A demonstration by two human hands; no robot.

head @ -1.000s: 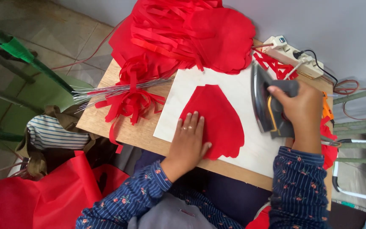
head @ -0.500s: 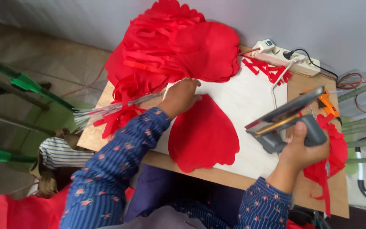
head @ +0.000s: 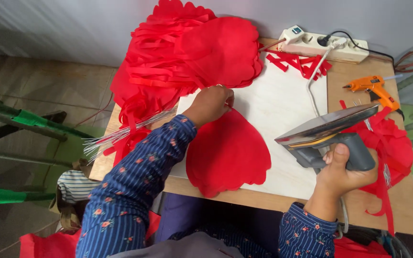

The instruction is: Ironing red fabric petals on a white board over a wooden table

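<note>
Right hand (head: 342,172) grip clenched on iron (head: 328,136), lifted clear; left hand (head: 211,102) grip pinching red petal (head: 228,150) top edge. Pressing paused, petal being shifted.

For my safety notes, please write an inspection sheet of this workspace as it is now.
Surface: wooden table with a white board on it.
Job's things: red petal-shaped cloth flat on the board; grey iron.
Clutter: pile of red cloth pieces, metal wires, orange glue gun.
Hands: left hand at the cloth's top edge; right hand holds the iron lifted, tilted.
Cables: white power strip, iron cord.
Surroundings: green frame, floor.
</note>
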